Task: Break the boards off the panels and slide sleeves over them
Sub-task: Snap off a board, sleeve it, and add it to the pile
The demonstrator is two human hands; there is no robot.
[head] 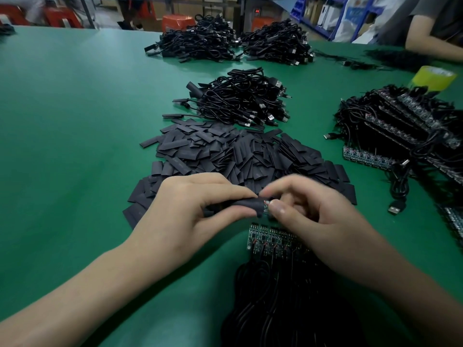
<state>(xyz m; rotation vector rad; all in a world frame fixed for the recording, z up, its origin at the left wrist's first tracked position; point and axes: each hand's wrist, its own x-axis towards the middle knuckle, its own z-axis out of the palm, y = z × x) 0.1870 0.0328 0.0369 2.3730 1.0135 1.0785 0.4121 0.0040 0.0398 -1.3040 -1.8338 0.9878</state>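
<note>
My left hand (190,211) grips a black sleeve (240,206) just above the green table (75,146). My right hand (310,214) pinches a small board (266,206) at the sleeve's right mouth; only the board's tip shows. Below both hands lies a panel of boards (270,240) with black cables (288,309) trailing toward me. A large heap of loose black sleeves (238,154) lies just beyond my hands.
A pile of sleeved cables (245,98) sits past the sleeves, with two larger cable piles (235,43) farther back. Stacked panels with cables (406,126) and a yellow tape roll (434,77) stand at the right. Another person's arm (431,38) rests at the far right.
</note>
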